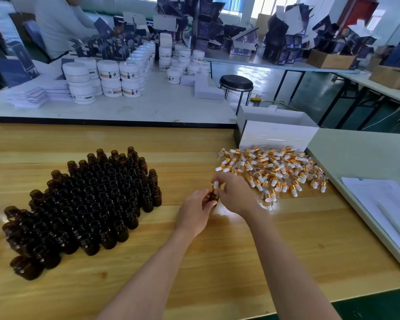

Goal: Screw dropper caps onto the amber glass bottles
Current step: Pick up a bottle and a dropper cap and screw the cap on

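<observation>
Bottle (213, 197): 1 amber glass unit, standing upright between both hands, over the counter (217, 262), between the stock and the loose caps. Whether its base is touching the wood cannot be told.
Bottle handling: judged small, light, rigid, smooth and breakable; taking it round the body below the shoulder is keeping the neck free.
Cap (215, 185): 1 unit, white bulb uppermost, sitting over the bottle neck. The collar is mostly hidden by fingers, so how far it is threaded cannot be told.
Cap handling: judged light, with a soft bulb, a stiff collar and a thin fragile tube. The collar is the part worth turning, not the bulb.
Left hand (195, 212): reaching in from below, fingers (208, 205) curling round the bottle body and steadying it.
Right hand (236, 195): arching over from the right, wrist raised, fingers (219, 179) pinching the cap from above.
Bottles (90, 204): a dense uncapped block, sitting to the left.
Caps (275, 172): a loose heap lying to the right, before a white box (277, 135).
</observation>
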